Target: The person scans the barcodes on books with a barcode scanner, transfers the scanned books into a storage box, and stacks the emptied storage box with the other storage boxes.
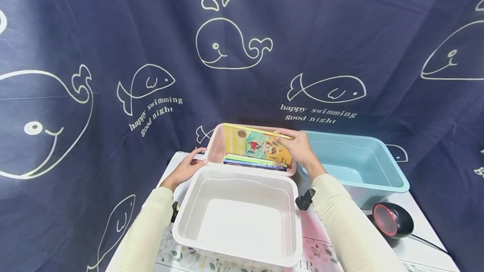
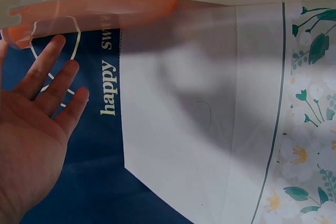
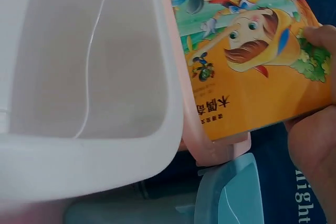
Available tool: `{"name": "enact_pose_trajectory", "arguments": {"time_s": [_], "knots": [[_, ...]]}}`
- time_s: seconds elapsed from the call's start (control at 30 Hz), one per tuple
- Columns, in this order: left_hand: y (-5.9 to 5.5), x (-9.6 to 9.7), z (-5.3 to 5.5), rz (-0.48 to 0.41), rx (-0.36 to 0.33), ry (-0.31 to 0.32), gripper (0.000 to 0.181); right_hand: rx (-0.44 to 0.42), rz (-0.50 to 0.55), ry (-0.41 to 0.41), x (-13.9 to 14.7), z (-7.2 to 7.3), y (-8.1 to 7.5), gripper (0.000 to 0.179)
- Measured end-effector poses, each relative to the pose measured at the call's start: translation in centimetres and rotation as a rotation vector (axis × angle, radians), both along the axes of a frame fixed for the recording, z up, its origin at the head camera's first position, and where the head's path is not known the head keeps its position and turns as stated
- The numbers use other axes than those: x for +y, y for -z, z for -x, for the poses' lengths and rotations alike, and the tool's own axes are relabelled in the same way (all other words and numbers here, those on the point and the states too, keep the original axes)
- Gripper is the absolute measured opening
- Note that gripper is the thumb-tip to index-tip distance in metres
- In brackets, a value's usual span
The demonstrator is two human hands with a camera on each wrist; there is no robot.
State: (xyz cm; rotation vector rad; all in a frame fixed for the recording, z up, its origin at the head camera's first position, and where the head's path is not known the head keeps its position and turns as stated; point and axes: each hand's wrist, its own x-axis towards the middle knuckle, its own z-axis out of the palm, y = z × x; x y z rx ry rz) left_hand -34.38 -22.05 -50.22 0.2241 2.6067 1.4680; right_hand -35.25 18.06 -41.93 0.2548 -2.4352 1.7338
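Note:
My right hand (image 1: 295,145) pinches the top edge of a yellow picture book (image 1: 245,139), thumb on its cover and fingers behind. The book stands upright in a pink bin (image 1: 216,148), and its cartoon cover (image 3: 252,98) shows close up in the right wrist view. Several thinner books (image 1: 257,163) sit at the near side of the same bin. At the bin's left end my left hand (image 1: 187,169) rests its fingers by the rim. In the left wrist view the left hand (image 2: 37,124) has its fingers spread near the pink bin's rim (image 2: 105,14).
A white bin (image 1: 242,221) stands in front of the pink one. To the right is a blue bin (image 1: 348,154), with a black and red rounded object (image 1: 393,220) and its cord before it. Behind hangs a dark blue whale-print curtain (image 1: 242,87). A floral cloth (image 2: 310,129) covers part of the table.

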Motion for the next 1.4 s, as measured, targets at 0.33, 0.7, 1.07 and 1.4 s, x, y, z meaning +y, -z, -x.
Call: {"name": "enact_pose_trajectory", "arguments": {"time_s": [0.33, 0.7, 1.07, 1.4], "knots": [[0.5, -0.2, 0.4, -0.001, -0.016, -0.008, 0.058, -0.034, -0.245, -0.086, 0.4, 0.2, 1.1, 0.014], [0.4, -0.3, 0.6, -0.016, -0.007, -0.007, 0.056, -0.049, -0.404, -0.155, 0.7, 0.9, 1.8, 0.019], [0.5, -0.1, 0.6, -0.020, -0.016, -0.013, 0.057, -0.040, -0.551, -0.215, 0.3, 1.3, 3.5, 0.022], [0.5, -0.3, 0.6, -0.018, -0.002, 0.013, 0.058, -0.011, -0.633, -0.282, 0.1, 1.4, 4.0, 0.029]]}}
